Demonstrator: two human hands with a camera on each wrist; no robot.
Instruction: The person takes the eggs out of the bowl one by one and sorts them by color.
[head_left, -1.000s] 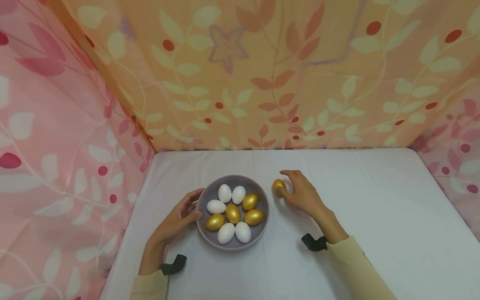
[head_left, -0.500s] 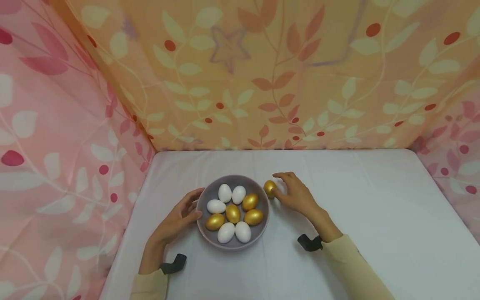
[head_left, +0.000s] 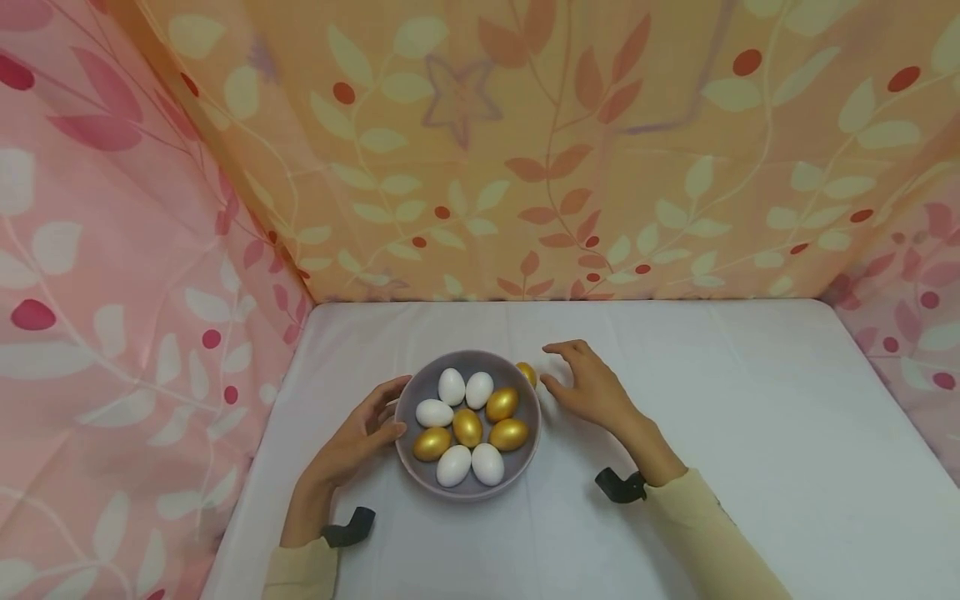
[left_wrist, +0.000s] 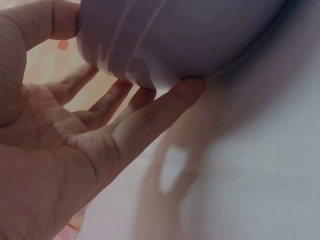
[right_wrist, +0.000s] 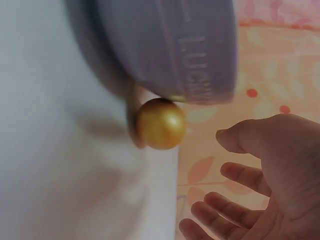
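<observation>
A grey-purple bowl [head_left: 420, 482] holds several white eggs [head_left: 453, 466] and several golden eggs [head_left: 467, 427]. My left hand [head_left: 352, 442] rests against the bowl's left side. In the left wrist view, its spread fingertips [left_wrist: 192, 90] touch the outer wall of the bowl [left_wrist: 175, 40]. Outside the bowl, a single golden egg [right_wrist: 161, 123] lies on the table right at the wall, partly hidden by the rim in the head view. Just to the right of that egg is my right hand [head_left: 592, 387], fingers apart and holding nothing.
A white cloth covers the table [head_left: 735, 417]. Behind it hangs an orange leaf-patterned curtain [head_left: 480, 192], with a pink one [head_left: 127, 333] along the left. Black wrist pieces [head_left: 621, 485] stick out below both hands.
The loose golden egg has moved left from beside the right thumb up to the bowl. My right hand has shifted left and is now apart from the egg; the left hand stays at the bowl.
</observation>
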